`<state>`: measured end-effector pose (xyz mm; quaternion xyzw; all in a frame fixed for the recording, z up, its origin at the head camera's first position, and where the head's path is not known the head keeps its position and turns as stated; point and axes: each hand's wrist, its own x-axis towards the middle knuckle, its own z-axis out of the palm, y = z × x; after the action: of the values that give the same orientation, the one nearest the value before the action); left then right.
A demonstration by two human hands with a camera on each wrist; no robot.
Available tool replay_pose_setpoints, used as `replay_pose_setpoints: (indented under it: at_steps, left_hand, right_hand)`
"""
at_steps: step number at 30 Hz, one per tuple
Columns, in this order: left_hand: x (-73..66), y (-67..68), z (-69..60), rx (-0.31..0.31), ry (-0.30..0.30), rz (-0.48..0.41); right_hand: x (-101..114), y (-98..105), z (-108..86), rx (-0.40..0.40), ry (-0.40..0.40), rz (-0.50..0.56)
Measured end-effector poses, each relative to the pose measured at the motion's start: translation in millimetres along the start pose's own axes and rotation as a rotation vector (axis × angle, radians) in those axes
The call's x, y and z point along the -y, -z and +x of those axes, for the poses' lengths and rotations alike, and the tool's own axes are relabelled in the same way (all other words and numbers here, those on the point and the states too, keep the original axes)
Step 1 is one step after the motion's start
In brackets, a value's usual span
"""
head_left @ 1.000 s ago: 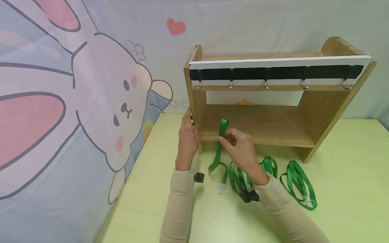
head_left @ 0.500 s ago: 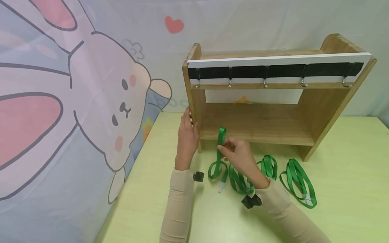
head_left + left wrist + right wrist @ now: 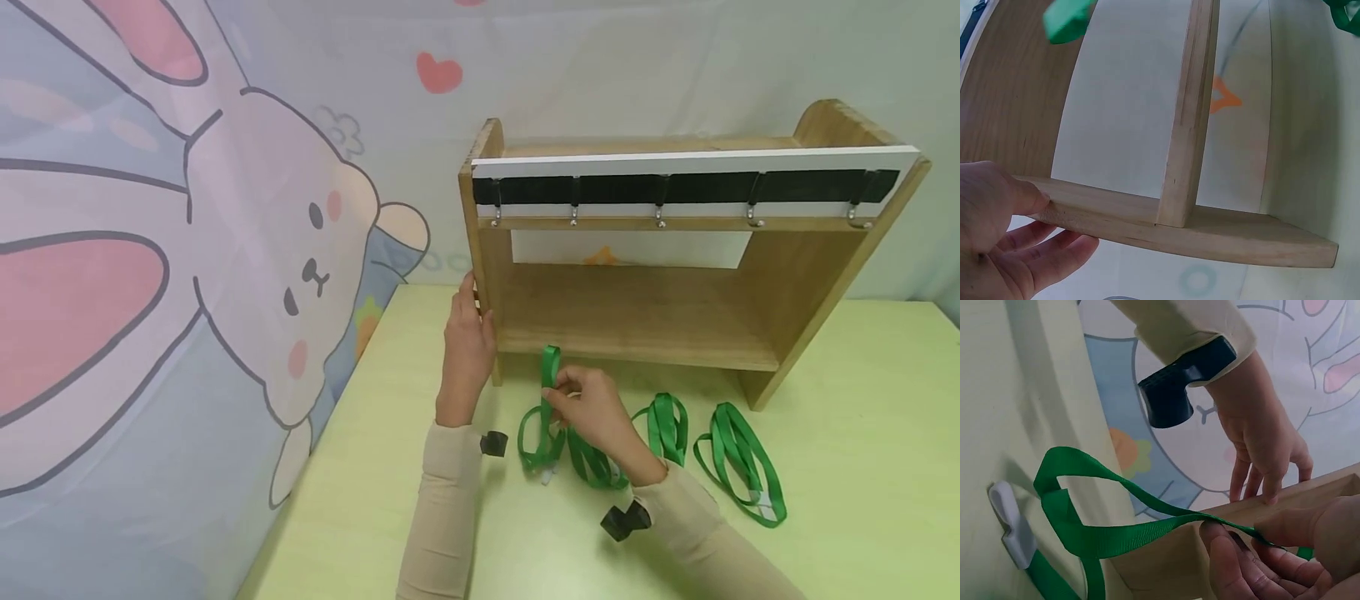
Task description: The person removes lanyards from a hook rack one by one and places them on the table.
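Thumb and fingers of my right hand pinch a green lanyard low in front of the wooden shelf. Above the pinch a short loop stands up; below it the strap coils on the table. Its white plastic clip lies on the tabletop in the right wrist view. My left hand grips the shelf's left side panel, thumb on one face and fingers on the other, as the left wrist view shows.
Along the shelf's front top runs a white board with a black strip and several metal hooks. More coiled green lanyards lie on the pale table, right of the held one. A cartoon-printed cloth hangs behind and to the left.
My right hand has lowered the lanyard toward the table, and its lower strap has folded into a loop there. My left hand has stayed on the side panel.
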<state>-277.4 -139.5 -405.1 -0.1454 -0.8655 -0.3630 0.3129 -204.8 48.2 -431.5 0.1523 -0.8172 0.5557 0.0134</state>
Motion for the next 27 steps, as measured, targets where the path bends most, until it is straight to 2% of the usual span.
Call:
replay_pose_setpoints:
  at_steps: [5, 11, 15, 18, 23, 27]
  left_hand:
    - [-0.6, -1.2, 1.0, -0.013, -0.02, 0.009]
    - [-1.6, -0.7, 0.4, -0.006, -0.003, 0.009]
    - [-2.9, 1.3, 0.1, -0.025, -0.025, 0.003]
    - [-1.9, 1.6, 1.1, -0.032, -0.035, 0.002]
    - [-0.1, 0.2, 1.0, -0.024, -0.018, -0.012]
    - [-0.2, -1.7, 0.7, -0.02, -0.02, -0.02]
  right_hand:
    - [-8.9, -2.4, -0.1, 0.008, -0.037, -0.008]
    - [-19.8, -9.6, -0.9, 0.023, -0.072, -0.01]
    - [-23.9, -13.0, -0.7, 0.022, -0.084, -0.021]
    - [-25.4, -15.1, -0.5, 0.019, -0.072, -0.053]
    - [-27.1, -17.9, -2.6, 0.029, -0.015, -0.154]
    - [-29.2, -19.9, -4.7, 0.023, -0.011, -0.24]
